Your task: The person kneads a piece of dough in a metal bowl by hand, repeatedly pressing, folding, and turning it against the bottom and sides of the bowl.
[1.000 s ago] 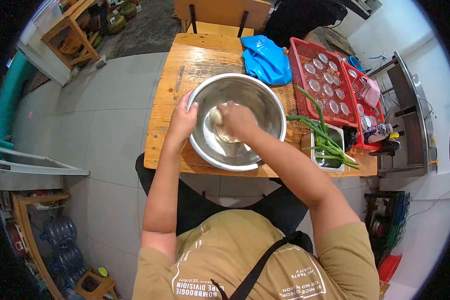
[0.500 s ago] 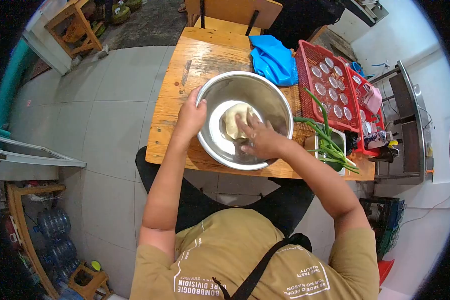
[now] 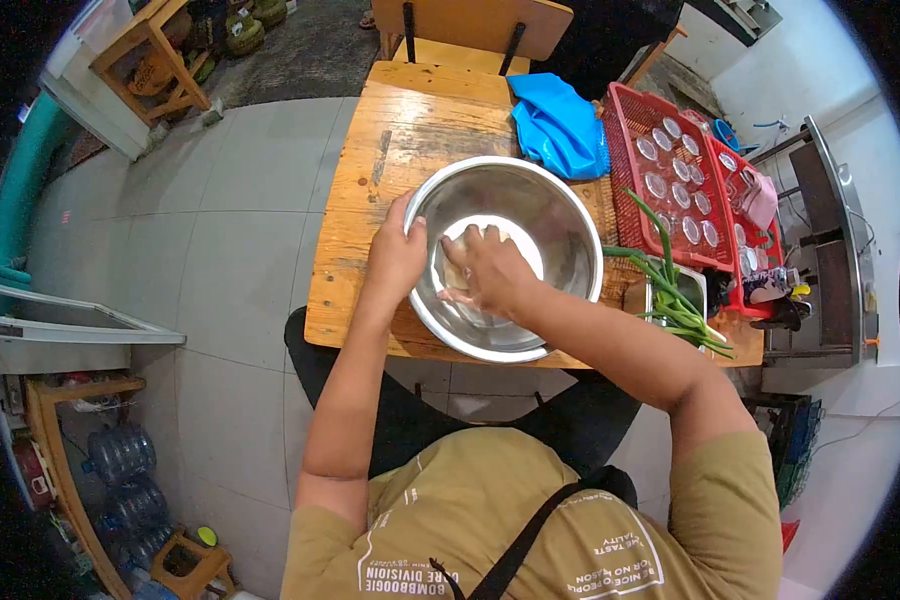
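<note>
A large steel bowl (image 3: 570, 235) stands near the front edge of the wooden table (image 3: 355, 285). My left hand (image 3: 397, 255) grips the bowl's left rim, thumb inside and fingers outside. Inside the bowl my right hand (image 3: 495, 272) presses on pale dough (image 3: 454, 268), its fingers spread over it. Most of the dough is hidden under that hand; a part shows at its left side.
Right of the bowl, green onions (image 3: 675, 300) lie on a metal container (image 3: 692, 285). Behind are a blue plastic bag (image 3: 558, 125) and red baskets (image 3: 630, 125) with clear cups. A wooden chair (image 3: 470, 25) stands beyond the table.
My right hand has moved left inside the bowl and now covers most of the dough. The dough sits further left in the bowl. My left hand still holds the rim.
</note>
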Tool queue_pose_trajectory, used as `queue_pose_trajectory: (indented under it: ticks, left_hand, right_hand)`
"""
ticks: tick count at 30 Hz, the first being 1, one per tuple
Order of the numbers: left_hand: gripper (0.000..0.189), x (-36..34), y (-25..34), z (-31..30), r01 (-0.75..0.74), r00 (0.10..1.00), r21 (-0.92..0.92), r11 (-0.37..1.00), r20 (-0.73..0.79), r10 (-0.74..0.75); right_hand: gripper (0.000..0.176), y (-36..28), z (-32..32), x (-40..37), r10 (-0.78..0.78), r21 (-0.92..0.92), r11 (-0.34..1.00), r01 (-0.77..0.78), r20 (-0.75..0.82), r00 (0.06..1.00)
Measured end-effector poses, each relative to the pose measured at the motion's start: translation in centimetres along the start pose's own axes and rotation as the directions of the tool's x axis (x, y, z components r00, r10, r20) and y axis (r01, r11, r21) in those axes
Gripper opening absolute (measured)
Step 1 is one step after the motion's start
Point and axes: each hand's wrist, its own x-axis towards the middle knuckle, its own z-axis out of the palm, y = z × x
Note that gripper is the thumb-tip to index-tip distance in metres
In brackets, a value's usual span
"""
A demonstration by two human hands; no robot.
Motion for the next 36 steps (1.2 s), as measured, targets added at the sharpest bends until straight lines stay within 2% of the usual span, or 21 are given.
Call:
queue_pose_trajectory:
  ticks: [2, 4, 8, 10, 11, 12, 14, 16, 18, 20, 21, 22, 23, 26, 27, 28, 30, 31, 34, 35, 36]
  left_hand:
    - [0.044, 0.0, -0.3, 0.1, 0.005, 1.000, 0.012, 1.000, 0.001, -0.005]
    - [0.044, 0.0, -0.2, 0.1, 0.008, 1.000, 0.019, 1.000, -0.006, -0.008]
    - [0.045, 0.1, 0.0, -0.1, 0.021, 1.000, 0.045, 0.999, 0.009, -0.021]
    - [0.046, 0.1, -0.1, 0.1, 0.002, 1.000, 0.062, 0.998, 0.011, -0.002]
    - [0.046, 0.1, -0.1, 0.1, 0.010, 1.000, 0.053, 0.999, 0.013, -0.010]
    - [0.047, 0.1, -0.1, 0.0, 0.023, 1.000, 0.042, 0.999, 0.014, -0.024]
    - [0.047, 0.3, -0.3, 0.1, 0.002, 1.000, 0.039, 0.999, -0.007, -0.002]
    - [0.048, 0.4, -0.1, 0.3, -0.018, 1.000, 0.039, 0.999, -0.023, 0.019]
    - [0.048, 0.4, 0.4, 0.4, 0.060, 0.998, 0.114, 0.992, -0.020, -0.058]
    - [0.048, 0.5, 0.1, 0.5, 0.041, 0.999, 0.084, 0.996, -0.020, -0.039]
    - [0.049, 0.4, 0.1, 0.5, 0.020, 1.000, 0.059, 0.998, -0.015, -0.019]
    - [0.049, 0.6, 0.3, 0.5, 0.012, 1.000, 0.062, 0.998, -0.019, -0.011]
    - [0.048, 0.3, 0.3, 0.4, 0.024, 1.000, 0.056, 0.998, -0.019, -0.023]
    - [0.047, -0.4, 0.1, 0.4, 0.036, 0.999, 0.056, 0.998, -0.033, -0.034]
    - [0.047, -0.9, -0.1, 0.4, 0.042, 0.998, 0.062, 0.997, -0.039, -0.040]
    - [0.047, -1.3, -0.2, 0.3, 0.043, 0.998, 0.065, 0.997, -0.039, -0.041]
    - [0.047, -1.9, -0.2, 0.3, -0.002, 0.999, 0.047, 0.999, -0.042, 0.004]
    - [0.047, -2.2, 0.2, 0.3, 0.003, 0.999, 0.046, 0.999, -0.040, -0.002]
    - [0.046, -3.3, 0.9, 0.2, 0.050, 0.997, 0.040, 0.998, -0.066, -0.048]
    - [0.046, -3.2, 1.0, 0.1, 0.052, 0.997, 0.051, 0.997, -0.064, -0.049]
    - [0.045, -2.9, 1.0, 0.1, 0.046, 0.997, 0.060, 0.997, -0.065, -0.043]
  right_hand:
    - [0.066, 0.4, 0.7, 1.3, 0.001, 0.027, 1.000, -0.001, -0.002, 1.000]
    - [0.052, 1.1, 2.5, 2.6, 0.021, 0.029, 0.999, -0.015, -0.193, 0.981]
    - [0.045, 3.7, 1.9, 4.2, 0.126, 0.185, 0.980, -0.069, -0.312, 0.942]
    - [0.051, 3.3, -0.7, 3.2, 0.482, 0.435, 0.820, -0.371, -0.177, 0.858]
    - [0.063, 3.5, -1.4, 2.5, 0.538, 0.527, 0.742, -0.415, -0.098, 0.837]
    - [0.063, 3.7, -2.0, 1.9, 0.535, 0.525, 0.746, -0.410, -0.107, 0.838]
    - [0.075, 4.2, -2.7, 0.4, 0.569, 0.731, 0.576, -0.366, -0.037, 0.821]
    - [0.069, 3.4, -5.1, -2.1, 0.524, 0.725, 0.605, -0.330, -0.050, 0.850]
    - [0.055, 2.3, -6.5, -4.3, 0.373, 0.743, 0.669, 0.026, -0.366, 0.852]
    - [0.041, 2.7, -4.6, -4.7, 0.369, 0.751, 0.658, 0.052, -0.381, 0.848]
    - [0.038, 4.3, -0.2, -4.5, 0.126, 0.410, 0.907, 0.100, -0.489, 0.863]
    - [0.036, 3.7, -1.0, -4.0, -0.148, -0.013, 0.987, 0.163, -0.491, 0.859]
    - [0.034, 3.9, -2.4, -4.0, 0.045, 0.204, 0.978, -0.045, 0.004, 0.999]
    - [0.042, 1.2, -8.1, -4.1, 0.157, 0.179, 0.975, -0.132, -0.131, 0.979]
    - [0.066, 1.6, -6.6, -3.7, 0.223, 0.365, 0.921, -0.138, -0.200, 0.954]
    - [0.066, 1.6, -5.1, -3.3, 0.223, 0.368, 0.919, -0.138, -0.199, 0.954]
    - [0.090, 1.2, -1.7, -2.5, 0.307, 0.076, 0.952, -0.297, -0.236, 0.922]
    - [0.102, 0.6, -0.1, -2.2, 0.248, 0.098, 0.967, -0.235, -0.164, 0.955]
    - [0.095, 0.3, 1.6, -0.9, 0.136, -0.034, 0.990, -0.135, 0.020, 0.991]
    - [0.076, 0.8, 2.1, -0.3, 0.060, -0.048, 0.997, -0.063, -0.061, 0.996]
    - [0.076, 1.6, 2.5, 0.5, 0.060, -0.047, 0.997, -0.062, -0.058, 0.997]
